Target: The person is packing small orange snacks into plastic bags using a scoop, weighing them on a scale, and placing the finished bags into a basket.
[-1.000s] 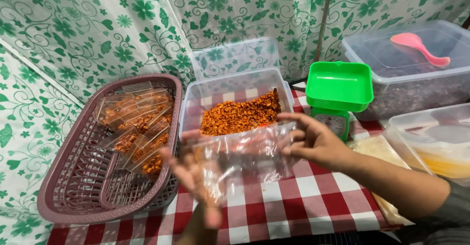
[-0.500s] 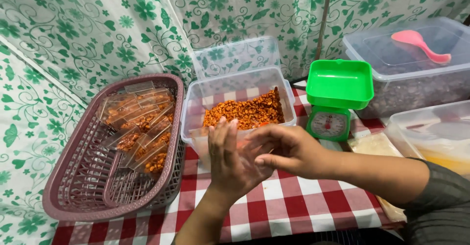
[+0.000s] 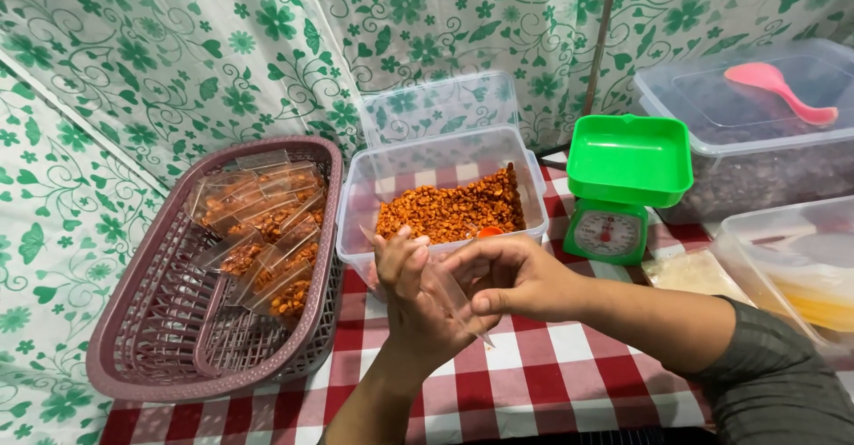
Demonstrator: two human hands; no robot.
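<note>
Left hand [image 3: 418,307]: rises from the near table edge, palm turned away from the camera, fingers together and upright, pressed against a small clear plastic bag [image 3: 454,298].
Right hand [image 3: 511,276]: enters from the right; thumb and fingers pinch the same bag, which is held between both hands above the cloth.
Clear plastic bag: empty as far as can be seen, one corner pointing down toward the cloth just below the hands; its upper edge is hidden behind the fingers.
Checked tablecloth [image 3: 569,374]: red and white; the bare stretch in front of and under the hands is the widest open area.
Mauve basket [image 3: 133,338]: left of the hands, its right rim touching or just beside the clear tub; filled packets [image 3: 262,232] lie in its far half, the near half bare.
Clear tub [image 3: 445,174]: directly behind the hands, holding orange-brown crumbs [image 3: 449,209] heaped toward the right wall; a second clear container [image 3: 436,107] stands behind it.
Green scale [image 3: 623,174]: right of the tub, a narrow gap between them, pan on top, dial facing the camera.
Right-hand containers [image 3: 783,258]: crowd the right edge; the far lidded one carries a pink spoon [image 3: 778,89].
Backdrop [image 3: 178,63]: green floral sheeting closes the far and left sides.
</note>
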